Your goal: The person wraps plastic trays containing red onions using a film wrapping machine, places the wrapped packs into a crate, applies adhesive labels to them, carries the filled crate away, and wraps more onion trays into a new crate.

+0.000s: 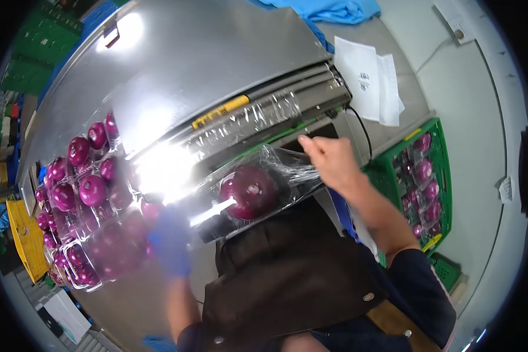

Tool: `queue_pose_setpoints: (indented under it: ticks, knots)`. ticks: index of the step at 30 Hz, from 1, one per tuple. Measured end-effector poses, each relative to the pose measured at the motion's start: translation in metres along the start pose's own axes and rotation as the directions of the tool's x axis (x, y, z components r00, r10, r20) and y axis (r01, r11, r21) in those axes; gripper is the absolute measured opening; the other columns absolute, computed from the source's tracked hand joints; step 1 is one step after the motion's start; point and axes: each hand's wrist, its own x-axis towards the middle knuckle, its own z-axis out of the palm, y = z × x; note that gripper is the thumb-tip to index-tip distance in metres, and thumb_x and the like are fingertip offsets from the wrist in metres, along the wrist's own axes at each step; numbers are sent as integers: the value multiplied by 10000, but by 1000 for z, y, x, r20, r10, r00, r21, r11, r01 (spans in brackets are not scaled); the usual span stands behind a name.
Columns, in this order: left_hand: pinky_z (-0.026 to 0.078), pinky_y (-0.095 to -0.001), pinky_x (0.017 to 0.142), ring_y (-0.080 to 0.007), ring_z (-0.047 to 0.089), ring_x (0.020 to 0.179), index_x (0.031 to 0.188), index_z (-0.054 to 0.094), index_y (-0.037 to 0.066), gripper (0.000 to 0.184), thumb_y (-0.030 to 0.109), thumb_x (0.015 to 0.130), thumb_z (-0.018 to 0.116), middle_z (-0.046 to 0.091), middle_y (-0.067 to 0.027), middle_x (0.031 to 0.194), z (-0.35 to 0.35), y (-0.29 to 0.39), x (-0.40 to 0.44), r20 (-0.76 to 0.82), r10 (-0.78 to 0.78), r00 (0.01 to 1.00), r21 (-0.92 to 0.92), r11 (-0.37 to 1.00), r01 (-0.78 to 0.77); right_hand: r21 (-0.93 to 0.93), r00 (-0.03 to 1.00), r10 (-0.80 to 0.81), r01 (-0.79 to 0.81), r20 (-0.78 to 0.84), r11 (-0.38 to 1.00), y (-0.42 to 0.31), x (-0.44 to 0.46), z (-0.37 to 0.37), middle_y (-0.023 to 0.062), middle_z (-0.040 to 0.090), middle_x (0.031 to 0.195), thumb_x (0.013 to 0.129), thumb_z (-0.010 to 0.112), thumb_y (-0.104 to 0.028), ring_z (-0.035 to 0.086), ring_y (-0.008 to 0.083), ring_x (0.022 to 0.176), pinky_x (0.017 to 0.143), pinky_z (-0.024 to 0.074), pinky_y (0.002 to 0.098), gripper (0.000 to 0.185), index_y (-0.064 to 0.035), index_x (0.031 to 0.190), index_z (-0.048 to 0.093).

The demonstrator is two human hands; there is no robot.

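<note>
A large red onion point(252, 190) lies under clear plastic film point(299, 171) at the front of a film-wrapping machine point(258, 126). The film is bunched into creases on the onion's right side. There my right hand point(333, 161) is bare and closed, gripping the gathered film. My left hand point(171, 240), in a blue glove, is smeared by motion, so its fingers do not show clearly. It is beside the right edge of a stack of clear packs of red onions point(92, 190); contact cannot be made out.
A green crate point(446, 176) with packed onions stands on the right. White papers point(358, 82) and a blue cloth point(334, 10) lie behind the machine. At the far left is a yellow crate point(26, 243). A black cable point(366, 132) hangs by the machine's right end.
</note>
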Motion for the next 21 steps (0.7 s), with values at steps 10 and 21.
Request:
queue_pose_setpoints:
  ticks: [10, 21]
  knots:
    - [502, -367, 675, -161, 606, 799, 991, 658, -19, 232, 178, 906, 569, 651, -102, 855, 61, -94, -95, 434, -399, 808, 293, 910, 292, 250, 905, 147, -262, 400, 932, 127, -108, 104, 192, 617, 683, 848, 590, -299, 607, 199, 620, 616, 483, 344, 342, 29, 774, 652]
    - [408, -380, 929, -232, 517, 1080, 1207, 528, 16, 493, 400, 900, 505, 554, -177, 1142, 137, 29, -85, 618, 116, 778, -677, 582, 451, 858, 649, -617, -110, 445, 503, 41, -128, 91, 117, 502, 689, 825, 590, -167, 534, 241, 647, 596, 424, 350, 189, -3, 772, 512]
